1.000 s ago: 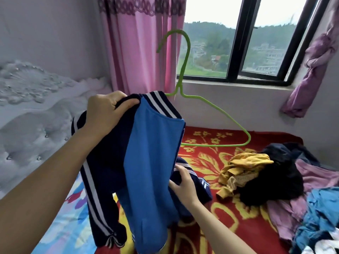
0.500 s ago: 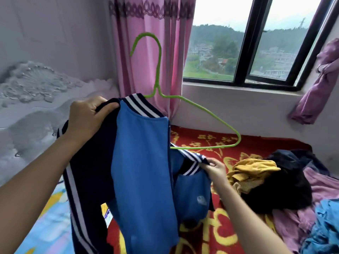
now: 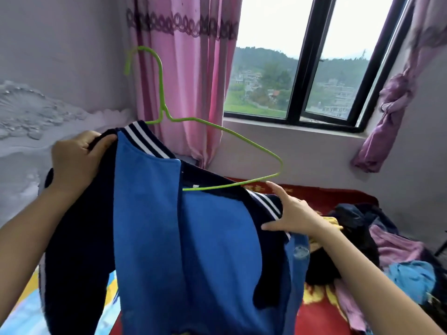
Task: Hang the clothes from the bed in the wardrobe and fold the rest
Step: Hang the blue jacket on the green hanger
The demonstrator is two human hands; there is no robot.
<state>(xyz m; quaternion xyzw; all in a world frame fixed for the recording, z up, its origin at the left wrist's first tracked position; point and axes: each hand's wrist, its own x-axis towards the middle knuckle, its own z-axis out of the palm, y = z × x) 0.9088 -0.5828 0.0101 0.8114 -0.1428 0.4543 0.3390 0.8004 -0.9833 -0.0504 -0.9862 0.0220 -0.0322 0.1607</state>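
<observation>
Over the bed point(image 3: 316, 319) | left hand point(image 3: 75, 160) grips jacket point(image 3: 150, 226) collar | right hand point(image 3: 292, 213) holds opposite edge | hanger point(image 3: 162, 90) end bare

One head-worn wide-angle view looks forward, close over the held-up jacket point(image 3: 150, 226), toward the window point(image 3: 300, 76)

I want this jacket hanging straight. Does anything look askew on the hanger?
The blue jacket sits lopsided on the green hanger: one shoulder is on, by the left hand, but the hanger's other arm sticks out bare above the right hand.
</observation>
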